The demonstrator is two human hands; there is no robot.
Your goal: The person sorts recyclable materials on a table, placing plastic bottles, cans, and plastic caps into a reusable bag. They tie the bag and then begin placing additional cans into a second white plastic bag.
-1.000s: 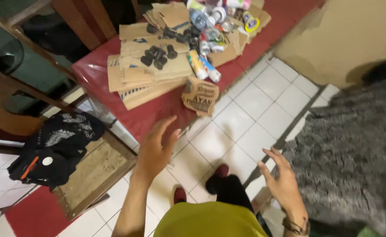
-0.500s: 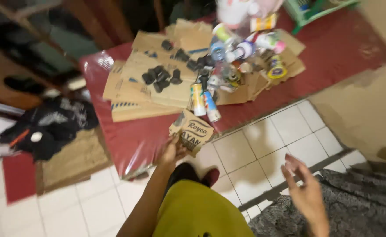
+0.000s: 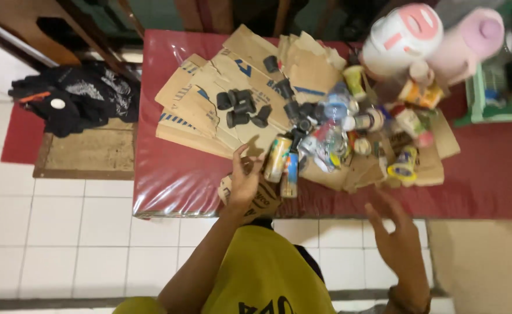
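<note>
Left hand (image 3: 244, 181) seemingly on cardboard scrap (image 3: 262, 200); right hand (image 3: 398, 238) spread, hovering.

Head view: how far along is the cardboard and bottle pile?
Done: flattened cardboard sheets lie stacked on the red mat, bottles and cans heaped beside them. In hand: left hand rests on a loose cardboard piece at the mat's edge; right hand hovers open, empty. Left: everything else lies untouched.

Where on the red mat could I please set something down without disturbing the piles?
The red mat is bare along its near-left edge, left of the left hand, and on the far right past the flattened cardboard. The middle is crowded with cans and bottles.
</note>
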